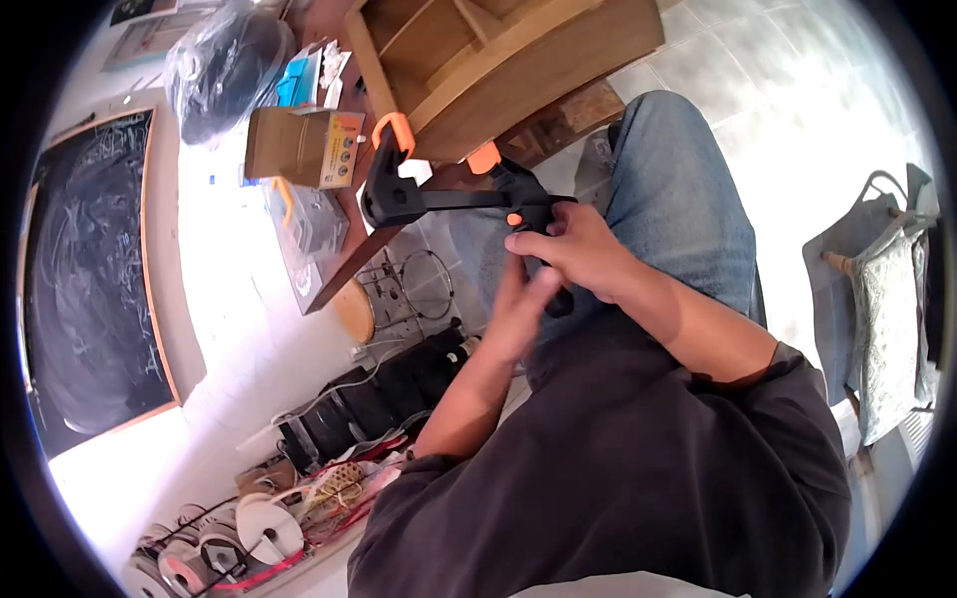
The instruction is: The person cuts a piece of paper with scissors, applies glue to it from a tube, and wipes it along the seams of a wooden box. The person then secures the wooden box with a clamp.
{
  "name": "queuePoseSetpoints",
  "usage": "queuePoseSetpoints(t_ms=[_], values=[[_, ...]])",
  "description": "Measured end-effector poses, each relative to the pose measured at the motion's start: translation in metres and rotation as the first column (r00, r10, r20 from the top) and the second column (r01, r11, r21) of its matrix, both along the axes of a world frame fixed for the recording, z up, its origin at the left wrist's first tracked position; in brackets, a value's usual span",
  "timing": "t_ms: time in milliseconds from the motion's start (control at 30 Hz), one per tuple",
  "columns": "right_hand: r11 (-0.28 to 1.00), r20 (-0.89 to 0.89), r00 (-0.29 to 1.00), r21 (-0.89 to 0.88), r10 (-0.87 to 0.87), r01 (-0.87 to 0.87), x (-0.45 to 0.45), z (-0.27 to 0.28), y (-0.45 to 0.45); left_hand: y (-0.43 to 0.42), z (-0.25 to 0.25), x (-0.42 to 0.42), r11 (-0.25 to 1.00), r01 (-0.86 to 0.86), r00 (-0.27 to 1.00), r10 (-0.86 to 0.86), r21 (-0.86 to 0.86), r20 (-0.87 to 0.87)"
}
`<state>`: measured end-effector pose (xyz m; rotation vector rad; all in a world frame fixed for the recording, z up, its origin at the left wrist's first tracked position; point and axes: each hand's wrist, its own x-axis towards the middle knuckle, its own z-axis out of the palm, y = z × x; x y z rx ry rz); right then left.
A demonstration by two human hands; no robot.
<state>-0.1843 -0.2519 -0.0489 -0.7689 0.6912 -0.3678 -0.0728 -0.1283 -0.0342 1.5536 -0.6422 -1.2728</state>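
A black bar clamp (459, 200) with orange pads spans the middle of the view, its bar running sideways. One orange pad (395, 135) lies by the lower left corner of a wooden box with compartments (528, 75), the other (483, 157) by its lower edge. Whether the pads press on the wood I cannot tell. My right hand (583, 249) grips the clamp's sliding part, thumb across the front. Just below, my left hand (523, 304), slightly blurred, is around the black handle, which partly shows between its thumb and fingers.
The box rests on a reddish wooden table (344, 269), which also bears an open cardboard box (289, 149) and a plastic bag (224, 75). Wire spools (269, 528) and black items (369, 404) lie at lower left. A chair (847, 269) stands right; my jeans-clad leg (678, 189) is beside the clamp.
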Motion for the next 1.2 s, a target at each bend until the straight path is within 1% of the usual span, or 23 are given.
queuePoseSetpoints(t_ms=[33,100,133,167,233,267,300,333,367,400,433,500,533,567,600,633,700,767,900,933,1000,1133,1200], values=[[1.000,-0.001,1.000,-0.007,0.020,-0.020,0.003,-0.001,0.000,0.000,-0.004,-0.005,1.000,-0.020,1.000,0.020,-0.007,-0.001],[0.971,-0.225,0.974,-0.237,-0.018,-0.037,0.008,-0.010,0.000,-0.004,-0.006,-0.010,0.994,0.056,0.989,-0.043,0.090,-0.144],[0.964,-0.167,0.983,-0.263,-0.079,0.033,0.013,-0.015,0.002,-0.009,0.000,-0.014,0.997,0.030,0.983,-0.016,0.074,-0.185],[0.962,-0.169,0.983,-0.270,-0.078,0.030,0.010,-0.021,-0.002,-0.010,-0.001,-0.014,0.997,0.028,0.982,-0.015,0.067,-0.187],[0.881,-0.413,0.892,-0.332,0.185,-0.337,-0.010,0.015,-0.025,-0.014,-0.003,-0.012,0.999,0.007,0.962,0.003,0.034,-0.274],[0.880,-0.415,0.892,-0.337,0.179,-0.334,-0.018,0.032,-0.031,-0.014,-0.001,-0.011,1.000,0.011,0.961,-0.003,0.028,-0.276],[0.714,-0.522,0.844,-0.544,0.123,-0.441,-0.026,0.049,-0.036,-0.014,0.003,-0.011,0.998,0.028,0.962,-0.011,0.059,-0.273],[0.487,-0.605,0.796,-0.685,0.036,-0.542,-0.031,0.064,-0.041,-0.015,0.006,-0.009,0.995,0.043,0.963,-0.017,0.090,-0.270],[0.173,-0.288,0.912,-0.954,-0.290,-0.246,-0.033,0.072,-0.049,-0.016,0.009,-0.008,0.995,0.040,0.963,-0.015,0.090,-0.268],[-0.154,-0.011,0.923,-0.985,-0.385,-0.076,-0.035,0.088,-0.066,-0.014,0.012,-0.007,0.992,0.034,0.966,-0.002,0.120,-0.258],[-0.486,0.281,0.846,-0.873,-0.453,0.029,-0.036,0.104,-0.083,-0.012,0.016,-0.007,0.988,0.027,0.969,0.012,0.151,-0.248],[-0.703,0.414,0.810,-0.711,-0.415,0.004,-0.032,0.126,-0.119,-0.014,0.023,-0.010,0.986,0.029,0.969,0.012,0.162,-0.247],[-0.701,0.245,0.873,-0.698,-0.422,-0.143,-0.028,0.128,-0.129,-0.015,0.026,-0.013,0.984,0.012,0.978,0.026,0.180,-0.208],[-0.619,0.021,0.918,-0.744,-0.395,-0.250,-0.031,0.134,-0.131,-0.017,0.028,-0.014,0.981,-0.003,0.985,0.036,0.194,-0.166],[-0.529,-0.203,0.914,-0.763,-0.351,-0.372,-0.034,0.142,-0.133,-0.017,0.025,-0.015,0.982,-0.003,0.986,0.034,0.188,-0.164],[-0.533,-0.201,0.915,-0.761,-0.350,-0.371,-0.037,0.148,-0.131,-0.016,0.019,-0.015,0.987,-0.036,0.983,0.063,0.159,-0.171],[-0.447,-0.302,0.906,-0.794,-0.298,-0.412,-0.040,0.150,-0.127,-0.012,0.015,-0.015,0.987,-0.081,0.977,0.106,0.139,-0.186],[-0.466,-0.264,0.921,-0.801,-0.286,-0.375,-0.038,0.141,-0.130,-0.013,0.014,-0.012,0.989,-0.017,1.000,0.015,0.146,0.020],[-0.527,-0.155,0.932,-0.789,-0.327,-0.316,-0.038,0.132,-0.126,-0.015,0.017,-0.017,0.991,0.002,0.998,-0.011,0.137,0.067],[-0.526,-0.153,0.930,-0.788,-0.333,-0.318,-0.040,0.137,-0.125,-0.014,0.016,-0.020,0.990,-0.031,0.996,0.020,0.136,0.082],[-0.477,-0.252,0.923,-0.798,-0.290,-0.368,-0.045,0.147,-0.122,-0.014,0.013,-0.024,0.989,-0.068,0.994,0.055,0.134,0.098],[-0.465,-0.201,0.926,-0.818,-0.319,-0.338,-0.037,0.137,-0.123,-0.010,0.002,-0.029,0.994,-0.089,0.994,0.085,0.062,0.072],[-0.458,-0.267,0.901,-0.790,-0.342,-0.408,-0.039,0.143,-0.119,-0.009,0.000,-0.033,0.995,-0.088,0.994,0.085,0.041,0.072]])
